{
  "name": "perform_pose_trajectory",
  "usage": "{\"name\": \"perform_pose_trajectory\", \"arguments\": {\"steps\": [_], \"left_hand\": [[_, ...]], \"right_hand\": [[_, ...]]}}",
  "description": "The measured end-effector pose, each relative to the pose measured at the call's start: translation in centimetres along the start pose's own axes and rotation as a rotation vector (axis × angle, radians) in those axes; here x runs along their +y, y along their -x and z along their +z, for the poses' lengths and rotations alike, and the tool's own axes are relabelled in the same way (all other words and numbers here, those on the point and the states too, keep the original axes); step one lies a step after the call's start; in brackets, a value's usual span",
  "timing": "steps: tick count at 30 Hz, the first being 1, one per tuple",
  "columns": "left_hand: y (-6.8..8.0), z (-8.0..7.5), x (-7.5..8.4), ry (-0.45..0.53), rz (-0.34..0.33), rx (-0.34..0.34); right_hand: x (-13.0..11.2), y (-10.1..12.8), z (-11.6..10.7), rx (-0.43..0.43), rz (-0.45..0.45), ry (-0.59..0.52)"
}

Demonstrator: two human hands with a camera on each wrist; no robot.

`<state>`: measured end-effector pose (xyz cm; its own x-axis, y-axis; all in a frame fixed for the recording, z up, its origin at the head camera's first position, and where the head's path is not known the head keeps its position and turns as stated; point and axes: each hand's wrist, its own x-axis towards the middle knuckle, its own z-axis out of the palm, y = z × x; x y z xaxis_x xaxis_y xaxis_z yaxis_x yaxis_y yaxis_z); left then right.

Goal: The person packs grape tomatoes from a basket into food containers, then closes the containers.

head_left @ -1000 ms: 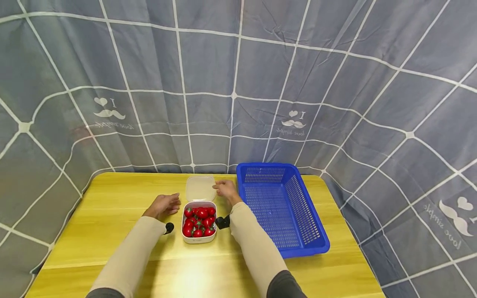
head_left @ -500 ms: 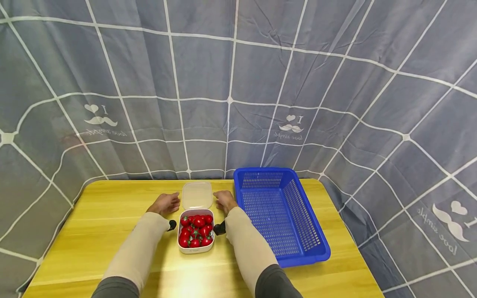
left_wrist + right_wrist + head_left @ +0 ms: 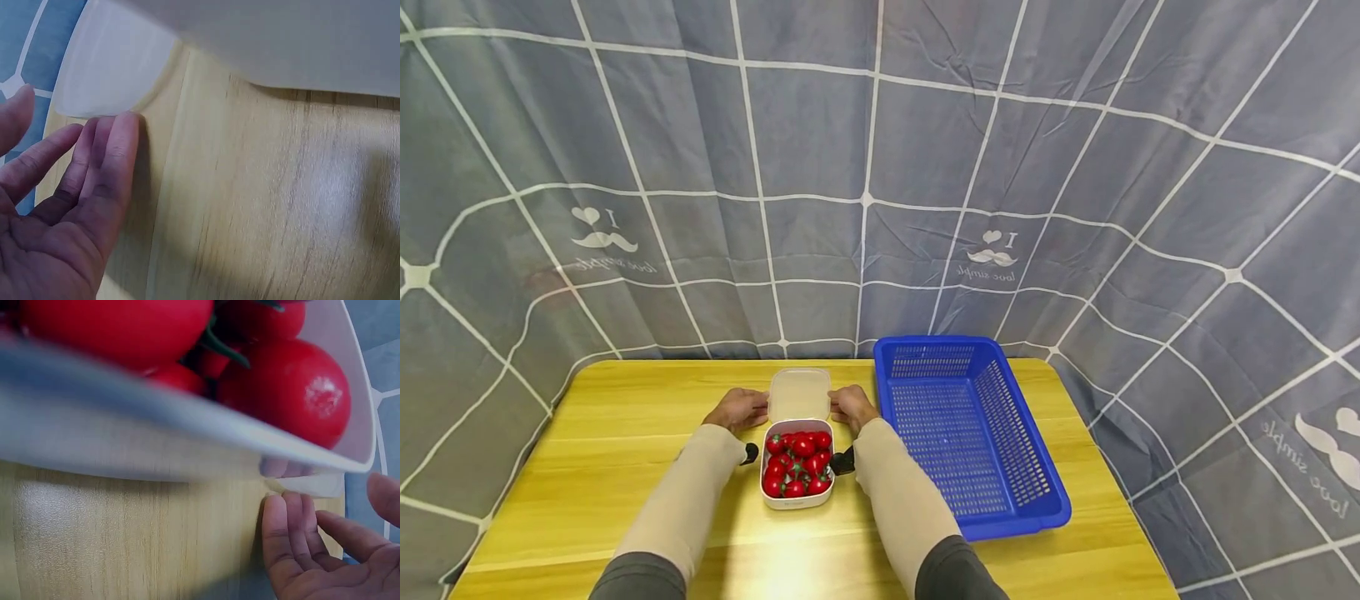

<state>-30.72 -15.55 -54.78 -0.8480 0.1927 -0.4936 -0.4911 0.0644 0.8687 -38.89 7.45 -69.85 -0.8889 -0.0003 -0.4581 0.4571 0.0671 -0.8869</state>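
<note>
A pale translucent lid (image 3: 800, 395) lies flat just behind a white square box (image 3: 797, 502). Several red tomatoes (image 3: 803, 447) with green stems fill the box. My left hand (image 3: 742, 408) is at the lid's left edge; in the left wrist view its straight fingertips (image 3: 128, 122) touch that edge, and the thumb stays raised. On the opposite side is my right hand (image 3: 852, 406), fingers (image 3: 275, 525) extended against or very near the lid's right edge. The box wall partly hides that spot in the right wrist view. Neither hand curls round anything.
A blue perforated plastic basket (image 3: 951, 433) stands right of the box, close to my right forearm. Everything sits on a yellow wood-grain table (image 3: 625, 450). Behind and beside it hangs a grey curtain (image 3: 805, 133) with white grid lines.
My left hand has moved right, from beside the lid to its left edge. My right hand shifted slightly at the right edge. The head view tilted a little; box and basket stay put.
</note>
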Motion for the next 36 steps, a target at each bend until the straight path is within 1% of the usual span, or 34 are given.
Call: {"name": "perform_pose_trajectory", "arguments": {"steps": [4,5,7,8,9,11,14,15,16,20,22,23,24,26,27,28,29,30,31,32,33,35,36], "left_hand": [[-0.1,0.0,0.0,-0.02,-0.007,-0.018],[-0.1,0.0,0.0,-0.032,-0.009,-0.019],[0.0,0.0,0.1,-0.058,-0.01,-0.013],[0.1,-0.1,0.1,-0.069,-0.01,-0.009],[0.1,-0.1,0.1,-0.077,-0.009,-0.002],[0.2,-0.2,0.1,-0.067,-0.002,0.007],[0.2,-0.2,0.1,-0.058,0.024,0.03],[0.2,-0.3,0.1,-0.052,0.031,0.043],[0.2,-0.4,0.1,-0.047,0.041,0.049],[0.2,-0.5,0.6,-0.031,0.064,0.076],[0.2,-0.5,0.9,-0.025,0.077,0.088],[0.3,-0.5,1.0,-0.031,0.087,0.097],[0.3,-0.5,1.2,-0.041,0.097,0.105],[0.3,-0.5,1.5,-0.057,0.121,0.117],[0.3,-0.5,1.7,-0.062,0.134,0.121],[0.4,-0.6,1.8,-0.065,0.149,0.121],[0.4,-0.6,2.0,-0.07,0.163,0.119],[0.5,-0.6,2.3,-0.063,0.173,0.12],[0.6,-0.6,2.5,-0.058,0.186,0.119],[0.7,-0.6,2.7,-0.052,0.195,0.12],[0.9,-0.6,2.9,-0.054,0.207,0.117],[1.2,-0.5,3.3,-0.051,0.229,0.107],[1.4,-0.5,3.5,-0.044,0.24,0.103]], "right_hand": [[0.7,-1.0,0.0,0.004,0.018,-0.019],[0.5,-0.8,0.1,0.017,0.032,-0.01],[0.5,-0.6,-0.1,0.004,0.033,-0.029],[-0.1,0.1,-0.1,0.001,0.039,-0.033],[-1.6,1.9,0.0,0.017,0.066,-0.024],[-4.9,6.2,-0.1,0.033,0.061,-0.012],[-9.2,11.7,-0.1,0.058,0.069,-0.005],[-10.2,13.1,0.0,0.069,0.063,-0.001],[-10.4,13.5,-0.1,0.066,0.043,-0.007],[-10.8,13.8,0.1,0.083,0.027,-0.007],[-10.6,13.1,0.1,0.096,-0.009,0.005],[-9.9,11.9,0.0,0.081,-0.05,-0.009],[-8.7,10.2,-0.2,0.065,-0.101,-0.024],[-7.0,7.0,-0.2,0.064,-0.132,-0.025],[-5.6,5.0,-0.4,0.045,-0.177,-0.051],[-4.7,3.4,-0.5,0.033,-0.212,-0.068],[-4.4,2.5,-0.6,0.026,-0.204,-0.073],[-4.9,2.7,-0.5,0.041,-0.179,-0.058],[-5.3,2.9,-0.6,0.028,-0.195,-0.072],[-6.1,3.8,-0.7,0.022,-0.202,-0.077],[-7.1,5.1,-0.7,0.015,-0.214,-0.073],[-10.1,8.9,-0.7,0.025,-0.185,-0.051],[-11.0,10.3,-0.8,0.018,-0.207,-0.055]]}}
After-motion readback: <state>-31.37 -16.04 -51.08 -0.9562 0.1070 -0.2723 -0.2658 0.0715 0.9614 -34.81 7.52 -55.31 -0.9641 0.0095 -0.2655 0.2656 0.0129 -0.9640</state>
